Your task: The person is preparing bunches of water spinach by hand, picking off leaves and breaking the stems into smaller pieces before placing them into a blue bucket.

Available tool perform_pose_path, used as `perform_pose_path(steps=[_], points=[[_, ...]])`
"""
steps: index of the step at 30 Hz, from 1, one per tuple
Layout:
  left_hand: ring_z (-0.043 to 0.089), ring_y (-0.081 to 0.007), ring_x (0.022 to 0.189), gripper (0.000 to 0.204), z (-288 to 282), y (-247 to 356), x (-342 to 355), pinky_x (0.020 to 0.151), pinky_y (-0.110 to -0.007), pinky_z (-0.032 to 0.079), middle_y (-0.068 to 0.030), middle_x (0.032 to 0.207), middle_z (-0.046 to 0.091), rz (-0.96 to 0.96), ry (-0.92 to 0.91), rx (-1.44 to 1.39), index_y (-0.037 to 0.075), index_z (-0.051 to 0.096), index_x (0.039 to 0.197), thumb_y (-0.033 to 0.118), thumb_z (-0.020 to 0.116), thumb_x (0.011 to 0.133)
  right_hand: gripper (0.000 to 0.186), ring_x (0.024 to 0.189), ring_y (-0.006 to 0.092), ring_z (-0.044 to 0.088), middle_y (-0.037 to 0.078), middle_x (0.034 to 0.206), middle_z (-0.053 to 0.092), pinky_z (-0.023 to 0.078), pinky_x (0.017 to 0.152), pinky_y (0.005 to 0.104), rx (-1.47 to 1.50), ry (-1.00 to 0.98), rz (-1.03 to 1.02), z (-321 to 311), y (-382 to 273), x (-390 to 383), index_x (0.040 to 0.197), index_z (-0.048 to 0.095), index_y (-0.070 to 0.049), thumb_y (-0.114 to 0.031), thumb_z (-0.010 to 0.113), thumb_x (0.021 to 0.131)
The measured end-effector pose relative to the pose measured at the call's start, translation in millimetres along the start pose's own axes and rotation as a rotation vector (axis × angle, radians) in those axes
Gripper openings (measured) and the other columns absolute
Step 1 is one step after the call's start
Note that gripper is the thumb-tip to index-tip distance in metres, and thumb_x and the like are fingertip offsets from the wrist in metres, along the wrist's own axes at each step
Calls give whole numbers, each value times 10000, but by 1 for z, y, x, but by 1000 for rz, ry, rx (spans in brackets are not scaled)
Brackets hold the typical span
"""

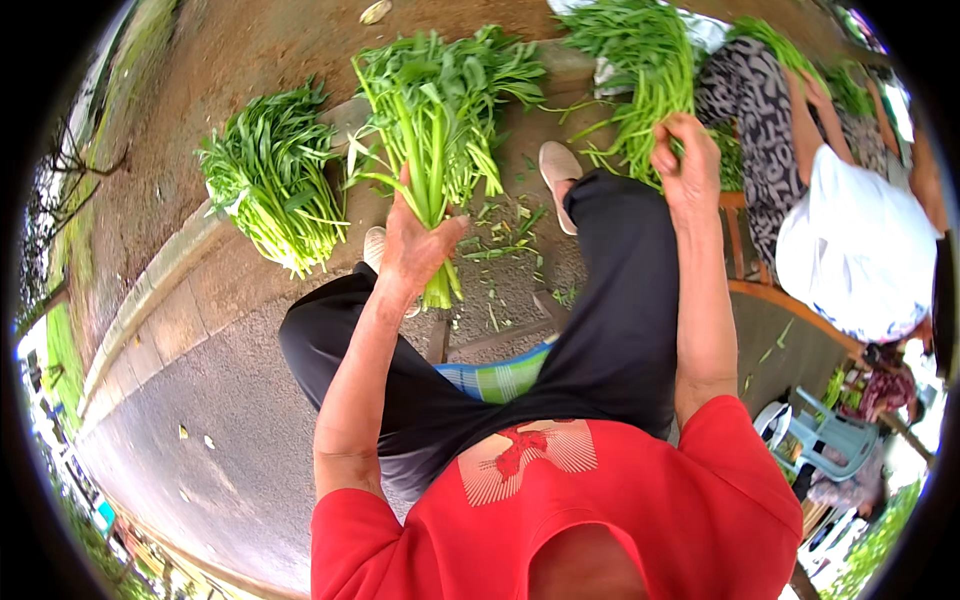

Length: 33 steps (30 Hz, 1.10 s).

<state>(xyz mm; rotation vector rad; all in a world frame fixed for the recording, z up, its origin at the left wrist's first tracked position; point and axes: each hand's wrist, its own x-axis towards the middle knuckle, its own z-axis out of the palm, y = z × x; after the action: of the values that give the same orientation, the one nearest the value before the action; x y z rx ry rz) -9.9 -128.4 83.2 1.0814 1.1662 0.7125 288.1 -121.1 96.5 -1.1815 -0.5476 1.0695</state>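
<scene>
My left hand (415,245) is wrapped round a few thick stems of water spinach (418,160), holding them upright with the leaves pointing away from me. Just behind them lies a leafy bunch of the same greens (475,130), partly covered by the held stems. My right hand (687,160) is raised beside the right edge of a large heap of greens (635,70). Its fingers are curled in; whether anything small is between them cannot be made out. Farther left, another bunch of greens (275,180) lies on the kerb with its cut stems toward me.
Leaf scraps (500,245) litter the pavement between my shoes. A chequered cloth seat (495,380) shows under my legs. At right, a person in a white top (850,240) sits close by on a wooden chair (790,305). A pale blue plastic chair (835,445) stands behind.
</scene>
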Motion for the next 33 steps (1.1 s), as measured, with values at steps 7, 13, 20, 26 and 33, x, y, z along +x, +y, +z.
perform_pose_path(steps=[7, 13, 20, 26, 33], points=[[411, -209, 1146, 871, 45, -12, -68, 951, -272, 319, -173, 1286, 364, 247, 20, 50, 6, -53, 1363, -86, 499, 696, 488, 771, 205, 565, 158, 1055, 520, 468, 550, 312, -574, 221, 429, -192, 58, -56, 1207, 439, -3, -266, 547, 810], [463, -107, 787, 852, 67, 3, -91, 727, -230, 410, -32, 908, 474, 349, -7, 251, 27, -2, 1378, -78, 504, 701, 655, 1018, 326, 507, 202, 1274, 395, 479, 707, 415, -1103, 416, 222, -341, 110, -36, 1342, 270, -56, -372, 493, 814], [519, -399, 967, 829, 63, 28, -125, 840, -372, 403, -297, 1047, 510, 511, 109, 531, -49, 13, 1346, -38, 498, 673, 645, 805, 258, 573, 208, 1140, 476, 457, 483, 319, -1292, 562, 18, -311, 120, -47, 1310, 287, -3, -192, 538, 747], [513, -447, 867, 848, 60, 36, -142, 775, -436, 409, -304, 902, 526, 450, 126, 631, -60, -32, 1335, -56, 481, 659, 222, 392, 116, 480, 78, 552, 538, 283, 302, 252, -612, 521, 274, -263, 83, -51, 974, 553, 47, -72, 512, 792], [546, -414, 884, 857, 50, 39, -151, 773, -432, 422, -266, 922, 563, 380, 183, 745, -25, -14, 1350, 0, 502, 666, 209, 427, 49, 353, -20, 586, 429, 317, 373, 203, -130, 18, -84, -61, -35, -129, 985, 557, 28, -27, 499, 791]])
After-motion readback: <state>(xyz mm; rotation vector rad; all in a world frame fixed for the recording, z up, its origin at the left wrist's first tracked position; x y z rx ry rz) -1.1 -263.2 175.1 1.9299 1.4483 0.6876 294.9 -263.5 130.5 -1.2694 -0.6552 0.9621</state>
